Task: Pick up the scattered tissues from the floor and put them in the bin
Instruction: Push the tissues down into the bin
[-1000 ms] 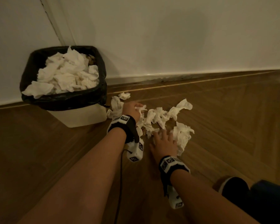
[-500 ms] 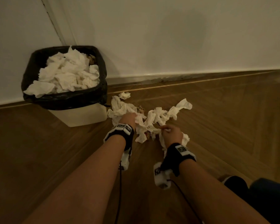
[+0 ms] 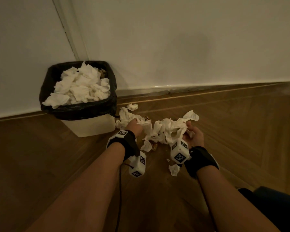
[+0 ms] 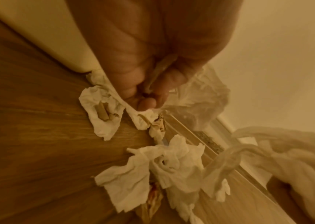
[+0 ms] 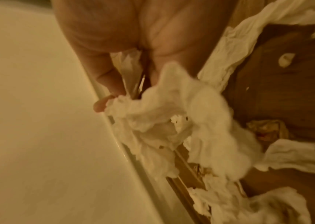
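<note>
A heap of crumpled white tissues (image 3: 164,129) lies on the wooden floor beside the bin (image 3: 84,114), a white bin with a black liner, piled high with tissues. My left hand (image 3: 134,127) grips tissues at the heap's left end; in the left wrist view its curled fingers (image 4: 153,91) hold a thin tissue (image 4: 200,97). My right hand (image 3: 193,135), palm turned up, grips the heap's right end; the right wrist view shows its fingers curled round a tissue bunch (image 5: 172,109). A small tissue scrap (image 3: 174,169) lies near my right wrist.
The bin stands against a white wall (image 3: 174,47) with a skirting board (image 3: 191,88). Brown crumpled scraps (image 3: 154,145) lie among the tissues. A dark object (image 3: 274,206) sits at the lower right. Bare wood floor (image 3: 40,156) spreads left of my arms.
My right hand has turned palm up and moved right, gathering a tissue bunch. My left hand stays in the heap's left end. The tissues are drawn closer together and partly lifted.
</note>
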Tool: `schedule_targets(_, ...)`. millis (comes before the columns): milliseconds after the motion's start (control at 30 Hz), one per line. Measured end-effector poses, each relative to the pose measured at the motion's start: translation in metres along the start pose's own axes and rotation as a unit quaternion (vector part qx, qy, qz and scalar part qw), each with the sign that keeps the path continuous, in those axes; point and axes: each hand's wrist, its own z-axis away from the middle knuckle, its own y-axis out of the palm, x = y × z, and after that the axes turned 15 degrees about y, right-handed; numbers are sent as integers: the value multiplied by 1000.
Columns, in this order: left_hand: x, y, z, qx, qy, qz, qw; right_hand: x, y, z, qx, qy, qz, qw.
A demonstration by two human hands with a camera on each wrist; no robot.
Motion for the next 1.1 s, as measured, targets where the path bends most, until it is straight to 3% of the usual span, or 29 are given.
schedule_targets(167,-19,-8,10,-9,8,160,987,0,23,17,60,-4,-66,996)
schedule_targets(367,-41,-26,12,-64,115,115,985,3,61,28,124,-35,-91,988)
schedule_targets(567,-83,-54,26,-144,215,184,948,6,110,44,174,-60,-101,978)
schedule_targets(767,-114,-125,43,-267,311,144,901,-9,165,66,253,-53,-98,961)
schedule_targets(933,-109,-185,64,-355,310,99,876,-35,202,69,285,-30,-89,954)
schedule_targets(1100,-83,-220,81,-384,294,79,872,-75,223,58,293,9,-66,954)
